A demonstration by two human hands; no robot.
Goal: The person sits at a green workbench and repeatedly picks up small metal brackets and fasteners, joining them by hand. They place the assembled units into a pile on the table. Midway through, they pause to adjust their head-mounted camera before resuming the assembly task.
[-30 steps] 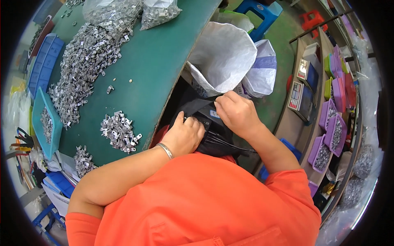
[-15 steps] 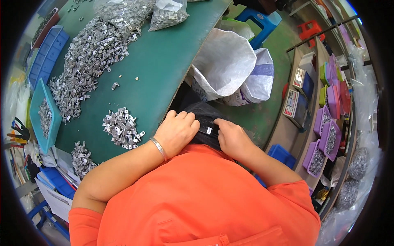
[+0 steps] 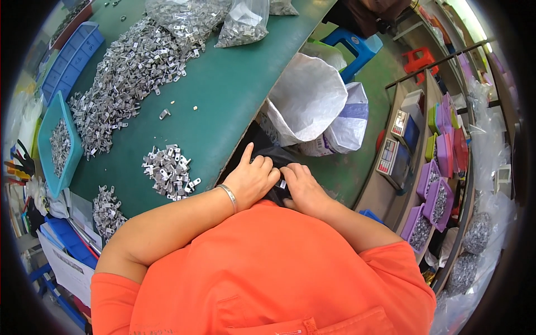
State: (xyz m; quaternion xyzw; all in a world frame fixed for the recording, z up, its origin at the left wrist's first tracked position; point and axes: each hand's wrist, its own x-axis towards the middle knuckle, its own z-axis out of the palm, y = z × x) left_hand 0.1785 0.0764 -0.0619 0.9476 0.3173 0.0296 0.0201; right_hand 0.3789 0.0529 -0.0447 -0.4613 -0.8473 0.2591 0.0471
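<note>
Fabric in black point(image 3: 271, 153) lies between orange shirt point(image 3: 273, 268) and green desk point(image 3: 223, 95); the right hand point(image 3: 304, 188) pinches it, now nearer the left hand point(image 3: 250, 178), whose grip I can't tell, so both crowd one spot.

Tabletop point(image 3: 229, 95) free rightward; heap point(image 3: 134, 75) (wide) blocks left

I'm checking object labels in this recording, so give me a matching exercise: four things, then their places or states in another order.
Things
1. black material
2. bracelet
3. scales
4. largest heap of metal pieces

Places or states
A. on the shelf at right
B. on the green table
C. touched by left hand and right hand
D. around the left wrist

Pairs: 1-C, 2-D, 3-A, 4-B
</note>
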